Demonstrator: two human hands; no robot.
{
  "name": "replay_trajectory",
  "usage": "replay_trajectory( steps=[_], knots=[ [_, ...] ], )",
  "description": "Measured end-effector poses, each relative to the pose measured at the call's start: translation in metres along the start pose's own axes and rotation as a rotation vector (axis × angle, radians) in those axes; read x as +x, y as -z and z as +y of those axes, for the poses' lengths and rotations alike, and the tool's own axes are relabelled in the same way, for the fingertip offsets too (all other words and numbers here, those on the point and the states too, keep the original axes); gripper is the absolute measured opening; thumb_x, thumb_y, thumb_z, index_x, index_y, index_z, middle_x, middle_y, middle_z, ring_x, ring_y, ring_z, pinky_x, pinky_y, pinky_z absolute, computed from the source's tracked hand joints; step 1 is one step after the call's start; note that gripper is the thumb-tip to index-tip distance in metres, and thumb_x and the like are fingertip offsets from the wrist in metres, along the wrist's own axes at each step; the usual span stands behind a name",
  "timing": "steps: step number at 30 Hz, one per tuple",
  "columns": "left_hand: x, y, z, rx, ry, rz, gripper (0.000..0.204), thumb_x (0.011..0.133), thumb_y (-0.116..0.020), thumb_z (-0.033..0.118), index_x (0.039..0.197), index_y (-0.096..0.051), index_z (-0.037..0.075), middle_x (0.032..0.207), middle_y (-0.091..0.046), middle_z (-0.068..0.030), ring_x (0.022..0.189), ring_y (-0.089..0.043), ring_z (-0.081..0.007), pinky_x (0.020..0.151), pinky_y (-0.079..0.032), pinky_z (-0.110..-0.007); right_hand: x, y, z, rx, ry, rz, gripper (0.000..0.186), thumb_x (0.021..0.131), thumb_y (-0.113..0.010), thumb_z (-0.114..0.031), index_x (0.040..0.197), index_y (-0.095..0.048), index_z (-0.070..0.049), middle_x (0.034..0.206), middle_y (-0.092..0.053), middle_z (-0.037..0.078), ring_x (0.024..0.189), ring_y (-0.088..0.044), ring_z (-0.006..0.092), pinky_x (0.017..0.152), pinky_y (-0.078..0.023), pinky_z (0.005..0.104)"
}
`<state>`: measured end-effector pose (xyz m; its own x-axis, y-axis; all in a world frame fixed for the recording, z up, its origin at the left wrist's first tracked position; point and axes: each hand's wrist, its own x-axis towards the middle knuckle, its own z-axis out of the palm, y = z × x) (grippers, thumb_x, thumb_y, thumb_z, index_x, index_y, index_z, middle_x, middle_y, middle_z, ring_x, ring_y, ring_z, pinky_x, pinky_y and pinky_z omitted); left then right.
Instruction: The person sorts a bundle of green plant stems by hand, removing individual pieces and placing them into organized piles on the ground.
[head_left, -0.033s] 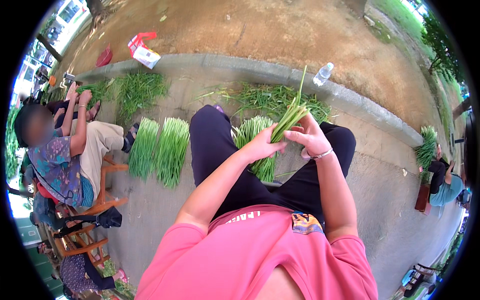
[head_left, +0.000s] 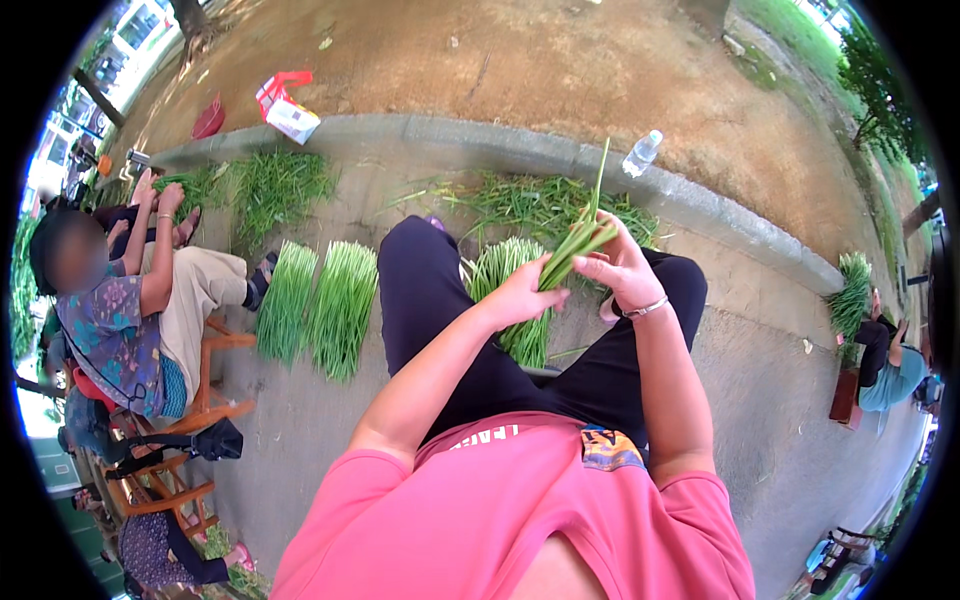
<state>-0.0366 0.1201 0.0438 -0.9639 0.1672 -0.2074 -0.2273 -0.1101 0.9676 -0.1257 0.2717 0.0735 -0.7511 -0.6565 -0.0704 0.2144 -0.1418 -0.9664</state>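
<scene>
Over my lap I hold a small bunch of long green stalks (head_left: 578,243), pale at the far ends, with one longer stalk sticking up beyond the rest. My left hand (head_left: 524,294) is closed round the near part of the bunch. Thumb and fingers of my right hand (head_left: 626,268) close on its far end; the right fingertips are partly hidden by the stalks. Between my knees lies a pile of the same stalks (head_left: 508,262), partly covered by my left hand and forearm.
Two neat stacks of stalks (head_left: 343,310) lie left of my left knee. Beyond are loose green trimmings (head_left: 530,205), a curb (head_left: 480,130), a water bottle (head_left: 643,153) and a red-and-white bag (head_left: 290,118). A person (head_left: 125,290) sits at left by a wooden chair (head_left: 205,400); another sits far right.
The fingers of my right hand have shifted slightly at the far end of the bunch. Both hands still hold the stalks.
</scene>
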Motion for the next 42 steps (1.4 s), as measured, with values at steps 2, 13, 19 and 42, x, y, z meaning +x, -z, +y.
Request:
replay_trajectory(
  steps=[2, 13, 19, 42],
  knots=[
    [-0.006, -0.005, -0.001, 0.065, -0.026, -0.01, 0.028, 0.081, -0.055, 0.005, 0.108, -0.049, 0.007, 0.067, -0.053, -0.0005, 0.045, -0.042, -0.0042, 0.041, -0.034, -0.018, 0.001, 0.003, -0.024, -0.023, 0.048, -0.022, 0.057, 0.08, -0.065, -0.016, 0.126, -0.035, -0.002, 0.112, -0.05, 0.008, 0.099, -0.05, 0.0137, 0.083, -0.043, 0.0278],
    [-0.035, -0.01, 0.015, 0.1, -0.046, -0.041, 0.025, 0.081, -0.057, 0.006, 0.106, -0.052, 0.006, 0.064, -0.049, 0.0025, 0.049, -0.044, -0.0035, 0.045, -0.038, -0.018, -0.01, -0.007, -0.072, 0.119, 0.307, 0.267, 0.021, 0.092, -0.046, -0.017, 0.092, -0.058, 0.0, 0.075, -0.061, 0.007, 0.068, -0.059, 0.013, 0.063, -0.049, 0.0264],
    [-0.05, -0.012, 0.033, -0.031, -0.116, -0.005, 0.022, 0.081, -0.058, 0.004, 0.102, -0.053, 0.005, 0.064, -0.049, 0.0029, 0.049, -0.045, -0.0039, 0.045, -0.038, -0.018, -0.046, 0.006, -0.131, 0.382, 0.7, 0.527, 0.022, 0.094, -0.04, -0.018, 0.103, -0.051, -0.001, 0.07, -0.051, 0.002, 0.052, -0.043, 0.0087, 0.049, -0.038, 0.0229],
    [-0.038, -0.033, 0.041, -0.356, -0.024, -0.064, 0.03, 0.092, -0.045, 0.027, 0.112, -0.044, 0.004, 0.072, -0.054, -0.0059, 0.057, -0.053, -0.0132, 0.048, -0.042, -0.024, -0.035, -0.035, -0.026, 0.078, 0.275, 0.312, 0.009, 0.089, -0.051, -0.013, 0.088, -0.056, -0.005, 0.07, -0.055, -0.003, 0.046, -0.034, 0.0001, 0.04, -0.025, 0.0163]
  ],
)
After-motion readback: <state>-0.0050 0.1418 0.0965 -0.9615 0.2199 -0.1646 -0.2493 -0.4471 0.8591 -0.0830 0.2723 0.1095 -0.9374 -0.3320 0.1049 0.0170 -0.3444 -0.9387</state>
